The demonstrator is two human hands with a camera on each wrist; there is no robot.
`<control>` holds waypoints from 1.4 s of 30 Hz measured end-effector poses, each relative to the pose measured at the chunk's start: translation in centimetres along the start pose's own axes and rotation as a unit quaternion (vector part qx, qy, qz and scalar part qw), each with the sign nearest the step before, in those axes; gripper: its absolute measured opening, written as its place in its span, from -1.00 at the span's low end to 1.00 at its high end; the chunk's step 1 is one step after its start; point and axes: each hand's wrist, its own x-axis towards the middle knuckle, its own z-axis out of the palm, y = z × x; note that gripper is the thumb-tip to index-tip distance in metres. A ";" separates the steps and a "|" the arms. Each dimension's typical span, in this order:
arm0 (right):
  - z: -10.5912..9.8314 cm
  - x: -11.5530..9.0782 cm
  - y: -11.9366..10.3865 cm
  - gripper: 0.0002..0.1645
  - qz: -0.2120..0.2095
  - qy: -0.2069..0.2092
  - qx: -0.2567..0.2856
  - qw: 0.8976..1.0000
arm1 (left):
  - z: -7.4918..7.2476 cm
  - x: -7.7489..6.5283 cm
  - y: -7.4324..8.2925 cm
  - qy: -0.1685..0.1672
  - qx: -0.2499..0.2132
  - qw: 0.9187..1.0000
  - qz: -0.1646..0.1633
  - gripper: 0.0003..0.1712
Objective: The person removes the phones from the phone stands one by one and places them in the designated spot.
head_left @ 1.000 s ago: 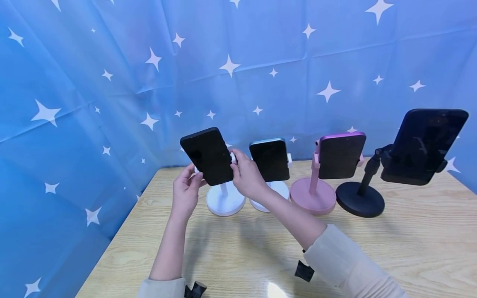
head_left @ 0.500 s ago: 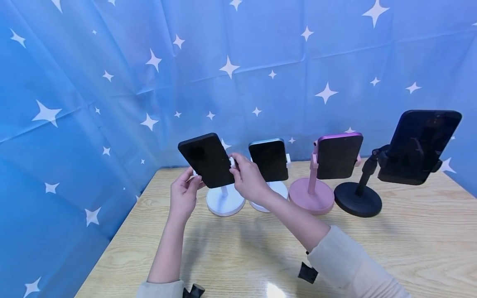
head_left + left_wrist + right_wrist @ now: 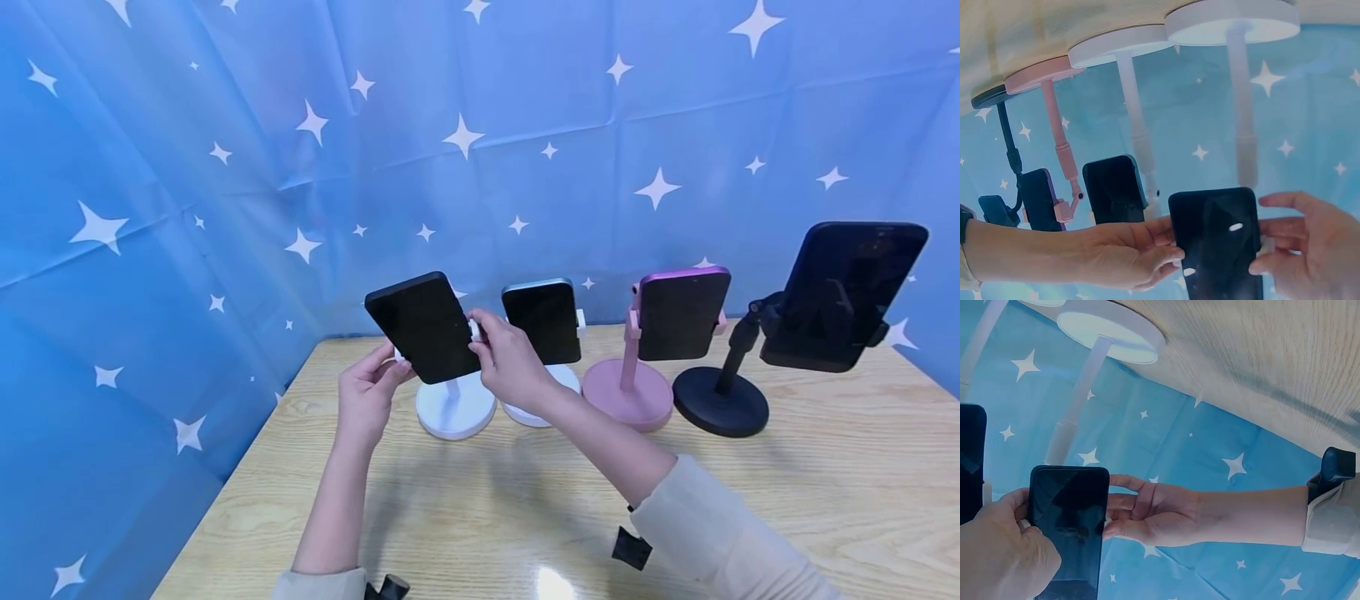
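Observation:
A black smartphone (image 3: 423, 329) sits tilted in the clamp of the leftmost white phone stand, whose round base (image 3: 456, 408) rests on the table. My left hand (image 3: 366, 396) pinches the white clamp arm at the phone's left edge between thumb and fingers. At the opposite edge, my right hand (image 3: 512, 360) grips the other white clamp arm (image 3: 475, 331) with thumb and index finger. In the left wrist view, which is upside down, the phone (image 3: 1213, 240) stands between both hands and hides most of the clamp. The stand's white stem (image 3: 1242, 100) leads to it.
To the right stand a second white stand with a blue-edged phone (image 3: 543, 321), a pink stand (image 3: 628, 392) with a purple-edged phone (image 3: 684, 315), and a black stand (image 3: 722, 400) with a larger black phone (image 3: 846, 296). A starry blue curtain (image 3: 525, 183) hangs behind the wooden table (image 3: 465, 517).
The phone's top edge has dropped and leaned further back, and the phone has shifted slightly right over the last half second. Both hands have stayed at the clamp and moved with it.

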 end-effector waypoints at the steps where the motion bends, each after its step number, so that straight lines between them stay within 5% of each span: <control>1: -0.1 0.0 0.0 -0.65 -0.006 0.000 -0.003 1.000 | -0.1 -0.1 0.0 -0.001 0.012 1.000 -0.010 -0.56; 8: -0.7 -0.6 -0.4 -0.66 -0.027 -0.008 0.004 1.000 | -0.7 -0.8 0.4 -0.016 0.033 0.999 -0.029 -0.57; 18: -1.8 -2.0 -1.4 -0.64 -0.034 -0.005 0.012 0.999 | -0.6 -2.0 1.8 -0.027 0.019 0.999 -0.008 -0.56; 27: -3.2 -3.4 -2.0 -0.58 -0.028 -0.014 0.027 0.999 | -0.4 -2.9 2.7 -0.077 -0.011 0.996 0.038 -0.53; 42: -5.1 -6.1 -2.0 -0.55 -0.034 -0.005 0.050 0.998 | 1.1 -4.5 3.6 -0.112 -0.017 0.992 0.049 -0.55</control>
